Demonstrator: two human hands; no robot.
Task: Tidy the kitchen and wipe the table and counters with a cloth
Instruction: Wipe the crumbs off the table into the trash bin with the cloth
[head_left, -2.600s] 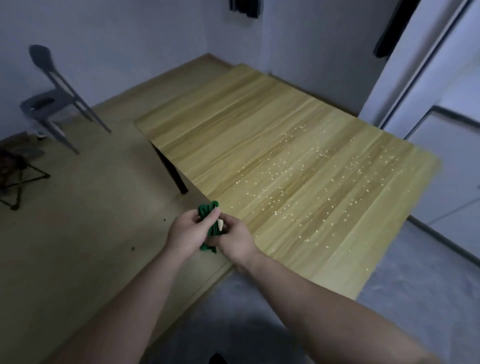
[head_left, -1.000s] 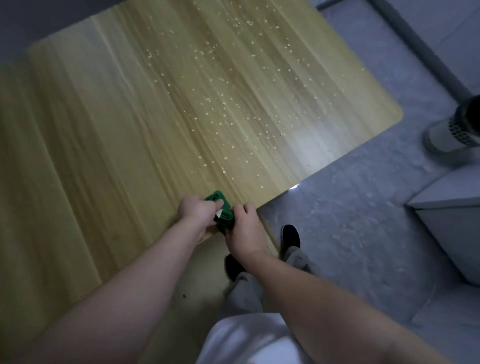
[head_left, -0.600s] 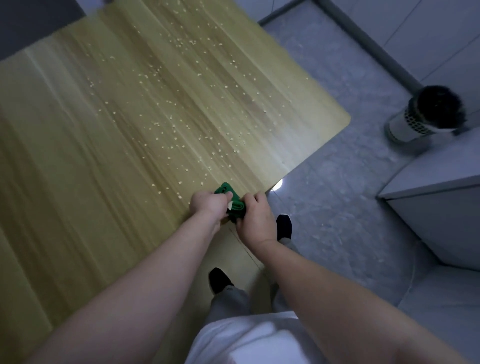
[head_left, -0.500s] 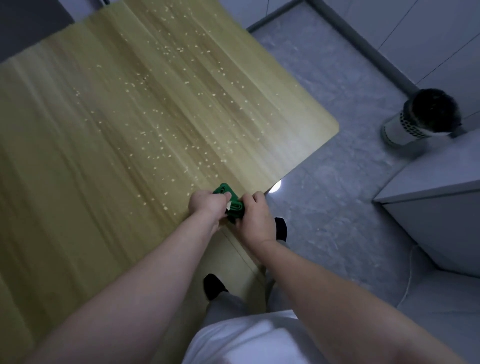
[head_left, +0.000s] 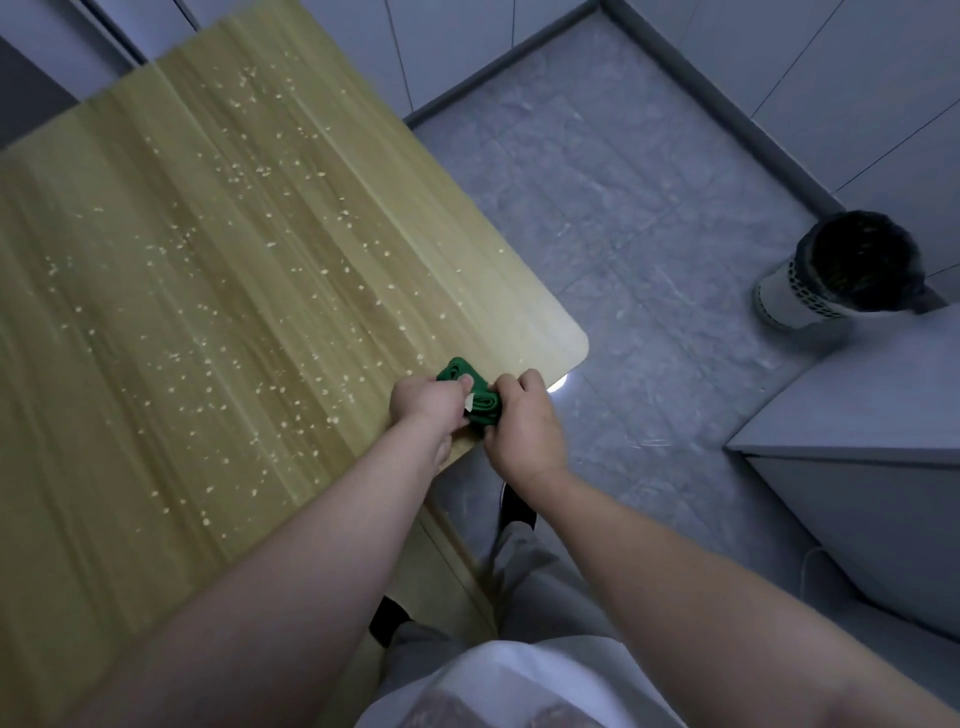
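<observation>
White top (head_left: 519, 686), nearest the camera, at the near edge of the surface (head_left: 208, 322); a dark shoe (head_left: 517, 506) stands on the floor just beside that edge.

Item 1. Left hand (head_left: 423, 402) and right hand (head_left: 524, 423), both over the right edge of the surface, a little short of its rounded corner. Grip of each: fingers curled onto the green cloth (head_left: 470, 397), which is bunched and folded between them with a pale tag showing. Whether the cloth touches the surface cannot be told.

Item 2. The surface itself: wood-grain, strewn with pale crumbs (head_left: 270, 244) across its middle and far part.

Item 3. Beyond the right edge of the surface: grey floor (head_left: 623, 208). Well apart from the surface stands a white perforated bin (head_left: 831, 280) with a dark liner.

Step in hand, as judged: readying the cloth, with wiping not yet begun. The next move calls for a flat pad pressed down, and for the crumbs to be gathered toward one edge rather than scattered onto the floor.

Against half a second earlier: the same two-handed hold, but the hands now sit closer to the rounded corner of the surface.
</observation>
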